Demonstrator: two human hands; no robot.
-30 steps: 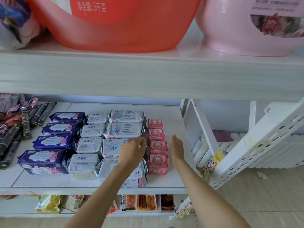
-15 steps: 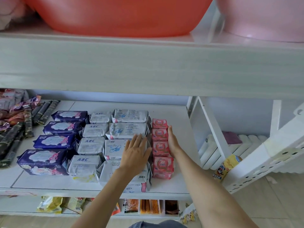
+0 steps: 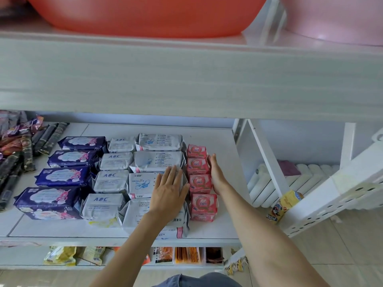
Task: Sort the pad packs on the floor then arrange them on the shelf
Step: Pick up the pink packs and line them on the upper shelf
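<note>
On the white shelf the pad packs lie flat in four columns running front to back, four packs in each. From the left: four dark purple packs, four small grey packs printed ABC, four larger grey-white packs, and four small pink packs at the right end. The left hand lies palm down with its fingers straight and together, on the right part of the third larger grey-white pack and reaching over the front one; it grips nothing. The right hand stands on edge, fingers straight, its palm pressed flat against the right side of the second and third pink packs, holding nothing. Dark snack wrappers lie at the shelf's far left. On the board above sit one red tub and one pink tub.
</note>
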